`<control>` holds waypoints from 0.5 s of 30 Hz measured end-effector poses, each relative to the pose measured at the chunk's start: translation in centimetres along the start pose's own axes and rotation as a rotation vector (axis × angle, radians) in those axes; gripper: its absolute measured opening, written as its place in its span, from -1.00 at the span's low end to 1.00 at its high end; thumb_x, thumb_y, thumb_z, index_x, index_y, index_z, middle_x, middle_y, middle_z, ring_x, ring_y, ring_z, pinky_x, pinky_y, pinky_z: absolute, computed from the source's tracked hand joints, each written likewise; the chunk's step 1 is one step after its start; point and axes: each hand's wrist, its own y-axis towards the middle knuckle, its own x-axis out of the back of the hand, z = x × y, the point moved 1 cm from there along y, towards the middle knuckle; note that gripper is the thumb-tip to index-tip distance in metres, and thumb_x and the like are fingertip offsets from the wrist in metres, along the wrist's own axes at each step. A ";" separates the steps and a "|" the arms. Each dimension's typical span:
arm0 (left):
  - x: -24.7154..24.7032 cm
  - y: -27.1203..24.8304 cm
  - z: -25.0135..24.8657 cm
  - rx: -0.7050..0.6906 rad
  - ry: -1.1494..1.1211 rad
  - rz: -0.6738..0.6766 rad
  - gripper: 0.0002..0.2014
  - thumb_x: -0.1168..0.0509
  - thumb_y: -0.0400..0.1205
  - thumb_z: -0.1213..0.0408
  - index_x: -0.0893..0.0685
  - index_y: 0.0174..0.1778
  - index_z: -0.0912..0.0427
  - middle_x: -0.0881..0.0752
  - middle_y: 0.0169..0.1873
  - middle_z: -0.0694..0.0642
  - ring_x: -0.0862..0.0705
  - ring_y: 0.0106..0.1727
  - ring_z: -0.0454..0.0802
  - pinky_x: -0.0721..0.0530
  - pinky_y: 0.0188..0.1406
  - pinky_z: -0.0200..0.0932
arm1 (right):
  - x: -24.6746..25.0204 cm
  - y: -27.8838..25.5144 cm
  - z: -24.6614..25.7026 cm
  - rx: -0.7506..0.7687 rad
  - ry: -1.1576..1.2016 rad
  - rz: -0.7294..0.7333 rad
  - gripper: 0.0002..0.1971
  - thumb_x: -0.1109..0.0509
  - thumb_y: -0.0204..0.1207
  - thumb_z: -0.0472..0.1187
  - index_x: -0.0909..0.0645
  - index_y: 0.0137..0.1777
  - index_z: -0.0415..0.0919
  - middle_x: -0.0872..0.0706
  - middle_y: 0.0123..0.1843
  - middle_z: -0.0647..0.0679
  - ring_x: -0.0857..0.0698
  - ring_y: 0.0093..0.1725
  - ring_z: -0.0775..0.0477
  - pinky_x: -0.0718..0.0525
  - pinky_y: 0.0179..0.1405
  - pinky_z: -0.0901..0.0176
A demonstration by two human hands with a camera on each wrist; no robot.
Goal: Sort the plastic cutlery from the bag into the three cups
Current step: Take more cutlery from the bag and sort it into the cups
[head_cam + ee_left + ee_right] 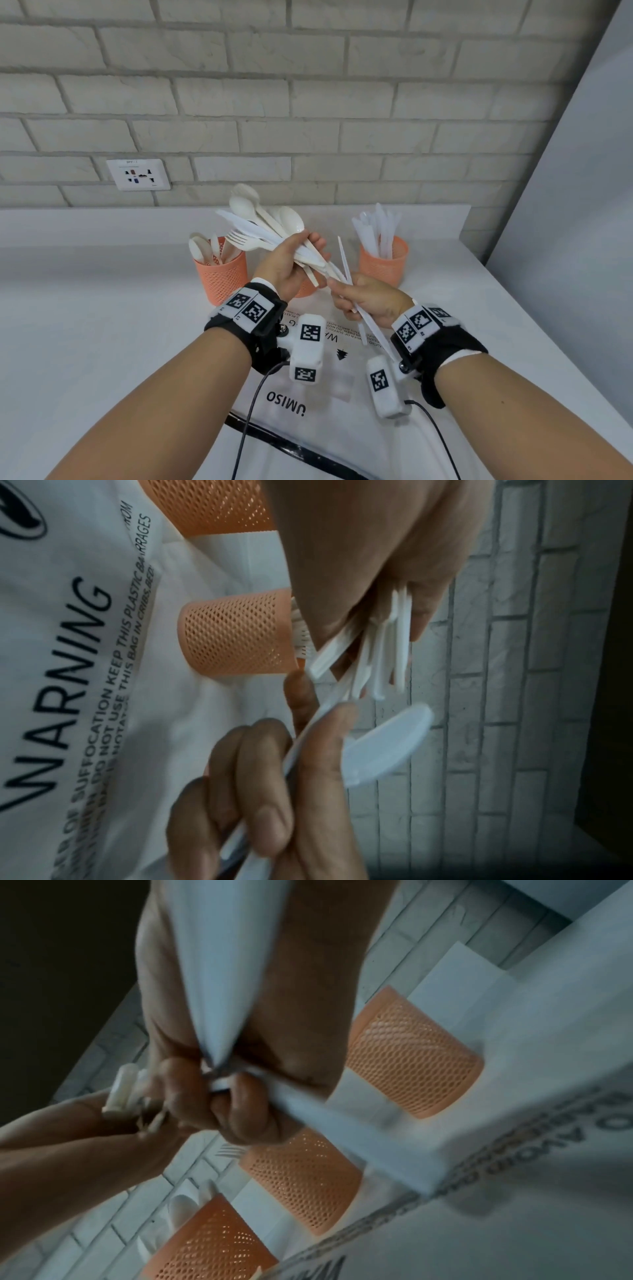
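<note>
Right hand (368, 296) clamps knife (346, 263), probably; long axis near-upright; knife cup (383, 262) just beyond. Left hand (289, 263) grips mixed bundle (260, 226).

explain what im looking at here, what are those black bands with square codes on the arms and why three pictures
No machine here: a person sorts plastic cutlery with bare hands. The black wristbands carry printed marker squares and a small camera each. The wide picture comes from a camera on the person's head; the other two look along each hand from the wrists.

On the white table stand three orange mesh cups. The left cup holds spoons, the right cup holds knives, and the middle cup is mostly hidden behind the hands; a fork shows at its rim. A plastic bag with warning print lies nearest the person.

The left hand grips a mixed bundle of cutlery: spoons, knives and a fork. The right hand holds a single white knife near the bundle's handle ends.
</note>
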 end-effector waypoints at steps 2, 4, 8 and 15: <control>-0.1 0.1 -0.2 -0.008 -0.014 0.002 -0.77 -0.15 0.68 0.32 -0.59 -0.28 0.25 -0.73 -0.51 0.04 -0.73 -0.41 -0.14 -0.72 -0.12 -0.19 | -0.4 0.2 0.2 0.016 -0.012 -0.006 -0.77 -0.15 0.66 -0.10 -0.48 -0.08 -0.25 -0.33 -0.65 0.14 -0.29 -0.65 0.21 -0.28 -0.70 0.43; -0.1 0.1 -1.1 -0.058 -0.057 -0.004 -0.77 -0.13 0.69 0.35 -0.57 -0.28 0.24 -0.71 -0.54 0.00 -0.71 -0.45 -0.18 -0.72 -0.18 -0.23 | 0.0 0.1 -0.1 0.001 -0.003 -0.018 -0.68 -0.16 0.67 -0.12 -0.48 0.12 -0.44 -0.31 -0.63 0.12 -0.29 -0.68 0.19 -0.25 -0.72 0.41; 0.6 0.3 -3.0 -0.156 -0.082 -0.140 -0.75 -0.11 0.70 0.39 -0.53 -0.30 0.24 -0.70 -0.63 -0.02 -0.71 -0.39 -0.17 -0.72 -0.30 -0.24 | 1.9 -1.1 -1.4 -0.076 -0.158 -0.001 -0.88 -0.19 0.67 -0.17 -0.54 0.00 -0.15 -0.32 -0.63 0.13 -0.27 -0.69 0.17 -0.26 -0.72 0.37; 1.9 0.6 -1.0 -0.058 0.066 -0.127 -0.79 -0.15 0.68 0.36 -0.50 -0.29 0.21 -0.56 -0.64 -0.03 -0.54 -0.61 -0.20 -0.61 -0.55 -0.34 | 3.1 -1.7 1.0 0.143 -0.179 -0.435 -0.70 -0.20 0.64 0.00 -0.38 -0.32 -0.06 -0.27 -0.57 0.06 -0.21 -0.68 0.16 -0.19 -0.70 0.33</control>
